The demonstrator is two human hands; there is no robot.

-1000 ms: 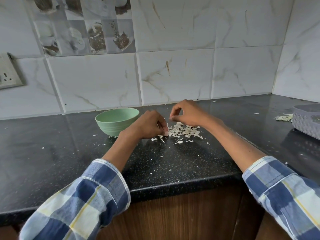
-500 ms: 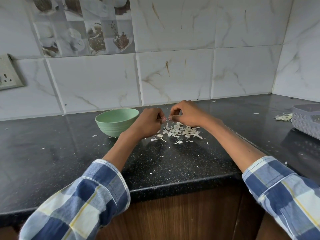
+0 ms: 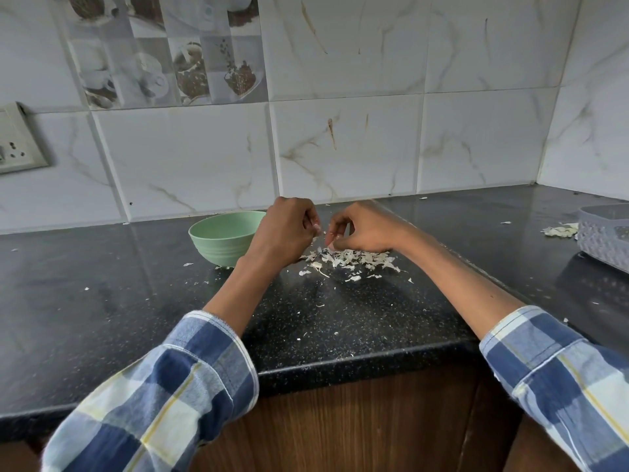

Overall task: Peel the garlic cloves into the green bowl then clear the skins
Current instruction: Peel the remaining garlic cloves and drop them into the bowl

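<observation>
Both hands are up just above the black tabletop (image 3: 102,301), close together but w/ a small gap between them. Left hand (image 3: 284,233) has fingers curled in, pinching a small pale bit at the tips, prob. a clove (image 3: 316,227), though it's too small to be sure. Right hand (image 3: 362,231) is curled too, thumb and forefinger nearly meeting; whether it pinches a scrap of skin can't be told. Its heel sits low, right over the skins (image 3: 350,258).

The skins lie in a loose white pile on the tabletop, directly under and in front of the right hand, w/ stray flakes spread toward the front edge and a few off to the left. The green bowl (image 3: 221,236) stands upright on the tabletop just left of the left hand, its right rim hidden behind that wrist. Inside of the bowl isn't visible from this angle, so contents can't be told.

Both forearms come in from the bottom, sleeves (image 3: 163,396) in blue/white check pushed up to mid-forearm.

Far right, a grey basket (image 3: 602,236) sits on the tabletop, cut off by the frame edge, w/ a second small heap of peel (image 3: 560,230) just beside its left wall. Wall behind is white marbled tile, w/ a printed tile panel (image 3: 163,49) top left and a switch plate (image 3: 18,141) at the left edge. Wood cabinet front (image 3: 357,420) shows below the tabletop edge.
</observation>
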